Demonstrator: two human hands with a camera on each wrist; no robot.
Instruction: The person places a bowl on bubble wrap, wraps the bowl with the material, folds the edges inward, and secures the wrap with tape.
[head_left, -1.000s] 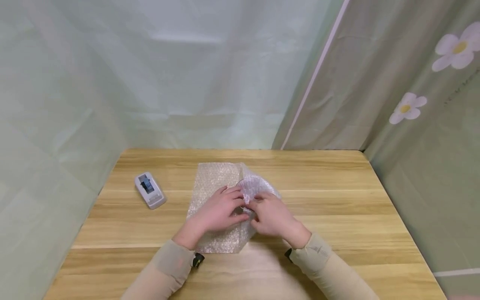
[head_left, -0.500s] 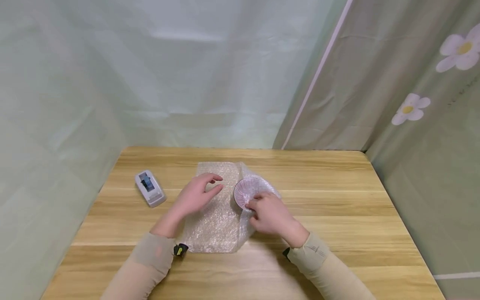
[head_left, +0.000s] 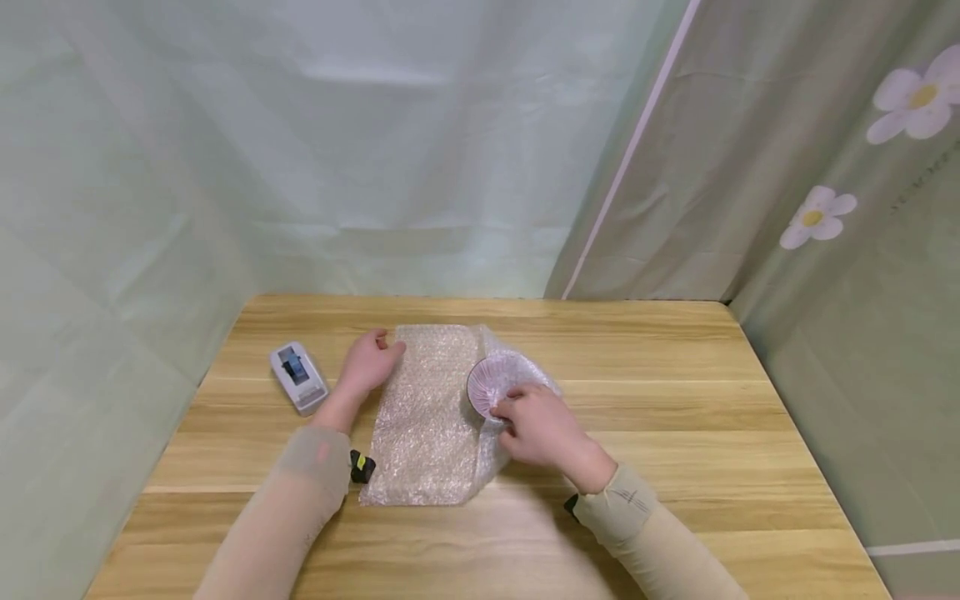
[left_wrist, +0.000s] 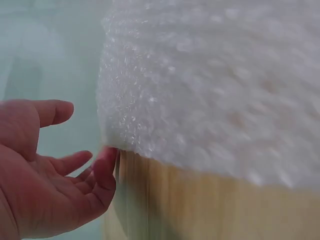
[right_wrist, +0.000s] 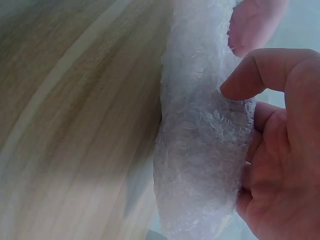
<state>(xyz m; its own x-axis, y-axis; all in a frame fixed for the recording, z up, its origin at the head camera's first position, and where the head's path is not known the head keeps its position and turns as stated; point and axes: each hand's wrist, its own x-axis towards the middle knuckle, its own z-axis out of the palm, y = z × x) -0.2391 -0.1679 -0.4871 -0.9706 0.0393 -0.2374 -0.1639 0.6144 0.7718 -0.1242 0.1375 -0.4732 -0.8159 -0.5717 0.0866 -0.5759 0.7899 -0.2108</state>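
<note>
A sheet of bubble wrap (head_left: 427, 417) lies on the wooden table, its right side folded over a round, pinkish, pleated thing (head_left: 483, 385) with a dark rim. My right hand (head_left: 542, 425) holds the folded wrap against this round thing, thumb on one side and fingers on the other, as the right wrist view shows. At the sheet's far left corner is my left hand (head_left: 369, 360). In the left wrist view its thumb stands apart, and a bent fingertip (left_wrist: 107, 155) is right at the lower edge of the wrap.
A white and grey tape dispenser-like thing (head_left: 300, 377) with a dark slot lies on the table to the left of my left hand. The wooden tabletop (head_left: 660, 417) runs back to pale green curtains (head_left: 420, 150); flowers are printed on the right one.
My left hand has left the round thing and moved left across the bubble wrap to its far left corner. The right hand stays in place on the folded wrap.
</note>
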